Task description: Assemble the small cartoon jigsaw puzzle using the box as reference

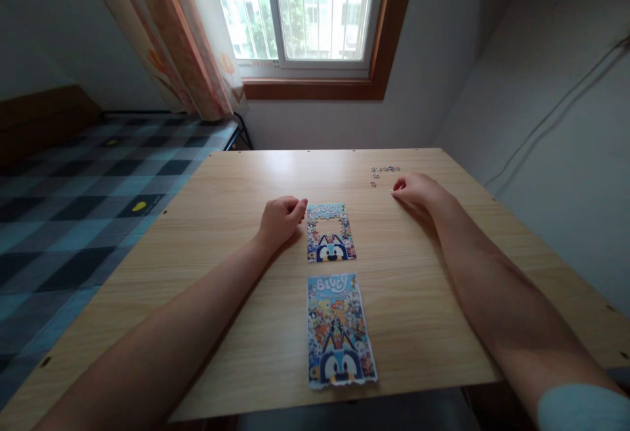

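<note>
A partly assembled jigsaw puzzle (331, 250) lies flat on the wooden table, with a gap in its upper middle where bare wood shows. Beside its upper left edge rests my left hand (282, 220), fingers curled closed; whether anything is inside them is hidden. My right hand (416, 189) is farther off to the right, thumb and fingers pinched on a small pale puzzle piece (392, 193). Just beyond it lie several loose puzzle pieces (386, 169), some in a row at the back. Nearest me is a printed reference picture (339, 332) with a torn lower edge, showing the same design.
The wooden table (236, 339) spans the middle of the view. A bed with a checked cover (123, 201) stands along the left. Behind are a curtain (172, 37) and a barred window (319, 18); a cable (546, 116) runs down the right wall.
</note>
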`<state>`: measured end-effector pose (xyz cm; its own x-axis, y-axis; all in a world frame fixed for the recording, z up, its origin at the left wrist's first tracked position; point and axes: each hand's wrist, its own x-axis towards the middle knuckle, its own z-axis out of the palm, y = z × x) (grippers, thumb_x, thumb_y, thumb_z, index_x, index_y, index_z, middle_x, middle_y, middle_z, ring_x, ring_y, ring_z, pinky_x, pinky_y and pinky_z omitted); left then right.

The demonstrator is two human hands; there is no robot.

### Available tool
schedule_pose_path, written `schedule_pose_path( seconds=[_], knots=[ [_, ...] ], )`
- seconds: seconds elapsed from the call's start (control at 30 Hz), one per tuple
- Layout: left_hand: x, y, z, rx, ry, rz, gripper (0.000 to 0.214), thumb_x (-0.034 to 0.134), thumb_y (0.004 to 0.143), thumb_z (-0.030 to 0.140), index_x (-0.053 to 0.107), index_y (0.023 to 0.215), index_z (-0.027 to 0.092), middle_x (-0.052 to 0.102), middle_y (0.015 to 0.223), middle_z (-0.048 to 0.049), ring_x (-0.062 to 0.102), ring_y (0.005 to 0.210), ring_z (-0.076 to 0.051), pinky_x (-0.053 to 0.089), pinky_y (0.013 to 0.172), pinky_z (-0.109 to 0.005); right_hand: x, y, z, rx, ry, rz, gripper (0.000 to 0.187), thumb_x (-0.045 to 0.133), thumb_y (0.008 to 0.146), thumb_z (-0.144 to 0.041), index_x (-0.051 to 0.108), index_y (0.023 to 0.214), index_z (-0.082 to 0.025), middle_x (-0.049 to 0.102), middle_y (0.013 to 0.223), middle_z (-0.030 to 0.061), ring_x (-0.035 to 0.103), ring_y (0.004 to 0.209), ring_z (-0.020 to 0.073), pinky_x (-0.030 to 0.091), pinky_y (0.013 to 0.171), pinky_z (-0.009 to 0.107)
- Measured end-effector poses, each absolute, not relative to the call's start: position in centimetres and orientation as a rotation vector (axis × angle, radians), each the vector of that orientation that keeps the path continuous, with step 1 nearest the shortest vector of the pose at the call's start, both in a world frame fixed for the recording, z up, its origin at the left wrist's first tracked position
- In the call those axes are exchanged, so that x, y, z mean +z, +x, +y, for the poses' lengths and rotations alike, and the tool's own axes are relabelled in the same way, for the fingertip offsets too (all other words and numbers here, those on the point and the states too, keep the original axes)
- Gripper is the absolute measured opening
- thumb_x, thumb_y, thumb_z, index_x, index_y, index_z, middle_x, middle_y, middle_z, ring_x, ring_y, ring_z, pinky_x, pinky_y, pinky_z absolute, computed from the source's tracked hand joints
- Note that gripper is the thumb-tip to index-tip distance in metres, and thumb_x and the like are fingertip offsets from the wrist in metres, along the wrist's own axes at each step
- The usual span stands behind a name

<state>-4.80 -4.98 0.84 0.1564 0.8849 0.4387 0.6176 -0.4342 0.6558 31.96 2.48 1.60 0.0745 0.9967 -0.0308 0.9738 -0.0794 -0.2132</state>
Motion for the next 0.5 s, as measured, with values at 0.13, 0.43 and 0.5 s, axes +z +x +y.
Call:
schedule_pose_path(
  seconds=[0.13, 0.43, 0.5],
  knots=[
    [0.79, -4.83, -4.92, 1.143, 2.125, 1.44, 0.046, 0.051, 0.092, 0.04, 0.059, 0.052, 0.02, 0.061, 0.054, -0.0018, 0.056, 0.055, -0.015, 0.04, 0.06, -0.029, 1.38, 32.16, 2.45, 0.248, -2.172, -2.003, 0.032, 0.073, 0.074, -0.032, 0.08, 0.104, -0.024, 0.078, 0.091, 0.007, 0.068, 0.082, 0.0233, 0.049, 0.077, 0.029],
    [0.62, -4.99, -4.89, 1.146, 2.156, 1.469, 0.046, 0.051, 0.093, 0.04, 0.061, 0.053, 0.02, 0.064, 0.058, -0.0026, 0.057, 0.057, -0.016, 0.039, 0.061, -0.031, 1.4, 32.09, 2.33, 0.366, -2.102, -2.023, 0.028, 0.072, 0.071, -0.023, 0.078, 0.098, -0.019, 0.078, 0.094, 0.0076, 0.068, 0.079, 0.0207, 0.047, 0.066, 0.027],
    [0.62, -5.03, -4.8, 1.147, 2.157, 1.487, 0.045, 0.05, 0.093, 0.04, 0.063, 0.055, 0.02, 0.065, 0.06, -0.0027, 0.059, 0.059, -0.017, 0.04, 0.063, -0.031, 1.58, 32.05, 2.13, 0.389, -2.056, -2.004, 0.027, 0.073, 0.07, -0.021, 0.077, 0.096, -0.017, 0.077, 0.094, 0.0077, 0.068, 0.079, 0.0199, 0.046, 0.064, 0.026]
  ],
)
